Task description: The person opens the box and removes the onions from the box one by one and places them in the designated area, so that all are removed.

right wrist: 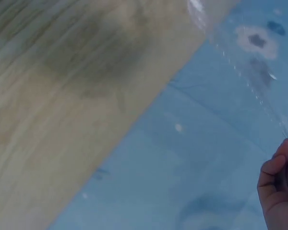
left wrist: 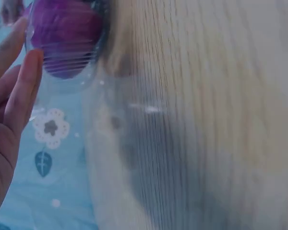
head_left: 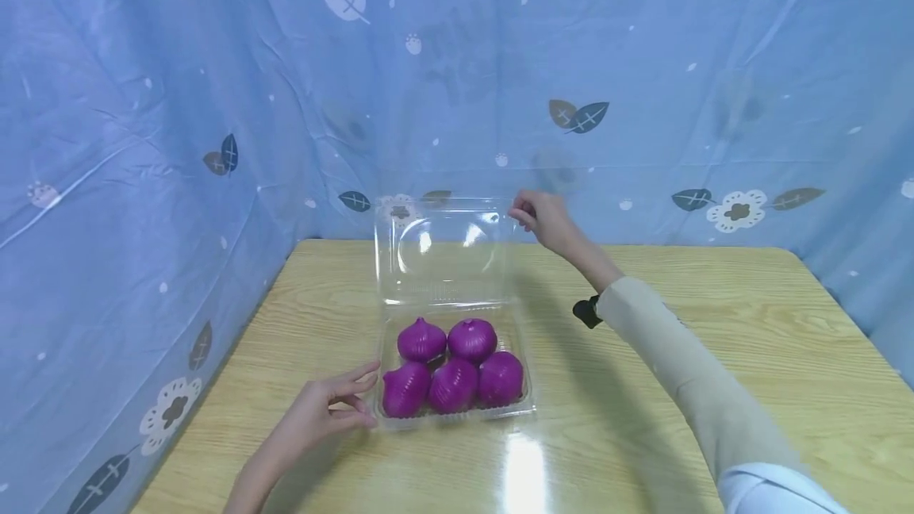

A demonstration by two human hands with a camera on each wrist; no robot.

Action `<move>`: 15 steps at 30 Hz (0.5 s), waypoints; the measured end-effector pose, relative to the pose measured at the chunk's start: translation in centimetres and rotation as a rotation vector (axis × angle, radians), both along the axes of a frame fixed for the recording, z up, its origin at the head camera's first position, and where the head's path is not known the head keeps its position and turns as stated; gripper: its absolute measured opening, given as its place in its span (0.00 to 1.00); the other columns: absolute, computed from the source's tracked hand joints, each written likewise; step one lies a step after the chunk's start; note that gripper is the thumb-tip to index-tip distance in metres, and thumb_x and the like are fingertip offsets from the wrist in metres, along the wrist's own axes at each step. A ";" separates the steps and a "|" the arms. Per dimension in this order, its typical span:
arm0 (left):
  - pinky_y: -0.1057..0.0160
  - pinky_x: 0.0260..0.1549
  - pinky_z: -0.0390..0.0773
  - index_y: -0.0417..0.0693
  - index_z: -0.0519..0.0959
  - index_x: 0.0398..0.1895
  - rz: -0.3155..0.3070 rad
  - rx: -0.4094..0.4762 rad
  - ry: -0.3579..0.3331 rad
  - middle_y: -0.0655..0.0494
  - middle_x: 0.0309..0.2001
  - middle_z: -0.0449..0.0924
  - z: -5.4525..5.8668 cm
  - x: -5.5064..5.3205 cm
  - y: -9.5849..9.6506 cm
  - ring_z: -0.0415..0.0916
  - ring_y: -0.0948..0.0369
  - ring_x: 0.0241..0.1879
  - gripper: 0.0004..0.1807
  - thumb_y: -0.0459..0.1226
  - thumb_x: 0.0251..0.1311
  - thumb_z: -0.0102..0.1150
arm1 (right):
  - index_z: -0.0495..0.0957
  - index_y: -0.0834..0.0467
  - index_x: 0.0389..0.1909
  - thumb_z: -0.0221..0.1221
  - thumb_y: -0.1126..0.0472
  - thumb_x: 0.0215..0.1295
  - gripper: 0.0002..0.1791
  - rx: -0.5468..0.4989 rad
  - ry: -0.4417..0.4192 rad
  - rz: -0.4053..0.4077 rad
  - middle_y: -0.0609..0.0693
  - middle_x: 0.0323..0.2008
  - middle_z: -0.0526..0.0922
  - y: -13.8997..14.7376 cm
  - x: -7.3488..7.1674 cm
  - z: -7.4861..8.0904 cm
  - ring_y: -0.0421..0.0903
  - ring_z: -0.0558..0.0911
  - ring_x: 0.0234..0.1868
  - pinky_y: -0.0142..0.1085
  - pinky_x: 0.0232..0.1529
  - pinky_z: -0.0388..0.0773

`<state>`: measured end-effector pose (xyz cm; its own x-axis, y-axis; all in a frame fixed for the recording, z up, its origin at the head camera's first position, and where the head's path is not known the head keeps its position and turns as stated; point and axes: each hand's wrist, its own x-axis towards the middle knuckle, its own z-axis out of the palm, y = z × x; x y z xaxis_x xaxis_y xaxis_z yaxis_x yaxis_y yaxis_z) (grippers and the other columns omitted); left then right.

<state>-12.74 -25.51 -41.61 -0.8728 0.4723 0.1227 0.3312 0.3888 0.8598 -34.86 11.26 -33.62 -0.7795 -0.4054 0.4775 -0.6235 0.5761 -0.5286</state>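
Note:
A clear plastic clamshell box (head_left: 460, 418) sits on the table with its hinged lid (head_left: 446, 276) raised at the back. Several purple onions (head_left: 454, 385) lie inside in two rows. At the box's left front corner, my left hand (head_left: 324, 415) has its fingers extended against the side wall; the left wrist view shows those fingers (left wrist: 26, 91) beside a purple onion (left wrist: 67, 38). Up at the lid's top right corner, my right hand (head_left: 546, 220) pinches the edge between thumb and curled fingers. The lid's thin edge (right wrist: 245, 79) runs to that hand in the right wrist view.
The box stands on a light wood-grain table (head_left: 664, 339). A blue curtain (head_left: 457, 86) with leaf and flower prints hangs behind it and along the left. Near the right sleeve (head_left: 685, 363) is a small black object (head_left: 587, 312) at the wrist.

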 end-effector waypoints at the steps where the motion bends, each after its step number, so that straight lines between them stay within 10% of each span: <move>1: 0.65 0.38 0.83 0.24 0.72 0.56 0.002 0.005 -0.009 0.29 0.62 0.64 0.1 0.3 -0.2 0.81 0.64 0.34 0.32 0.34 0.50 0.70 | 0.75 0.68 0.29 0.58 0.69 0.66 0.07 0.008 -0.029 -0.001 0.56 0.20 0.78 -0.1 -0.2 -0.3 0.48 0.76 0.20 0.33 0.23 0.75; 8: 0.64 0.40 0.83 0.26 0.72 0.56 0.032 0.049 -0.147 0.32 0.63 0.63 0.3 2.7 -1.0 0.80 0.66 0.33 0.33 0.37 0.49 0.72 | 0.76 0.69 0.29 0.57 0.68 0.66 0.08 0.041 -0.201 0.037 0.58 0.20 0.79 -0.3 -1.5 -4.6 0.47 0.75 0.19 0.28 0.18 0.71; 15: 0.63 0.36 0.84 0.26 0.69 0.60 0.034 0.037 -0.088 0.33 0.64 0.63 -0.1 3.6 -0.9 0.79 0.67 0.33 0.36 0.38 0.50 0.71 | 0.77 0.59 0.24 0.58 0.57 0.68 0.14 0.065 -0.295 0.139 0.49 0.17 0.78 0.2 -4.5 -9.7 0.43 0.74 0.17 0.33 0.20 0.73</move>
<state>-9.18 -26.41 -41.73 -0.8967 0.4384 0.0619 0.2408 0.3657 0.8990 -39.37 11.45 -43.29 -0.8156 -0.5395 0.2092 -0.5239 0.5349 -0.6629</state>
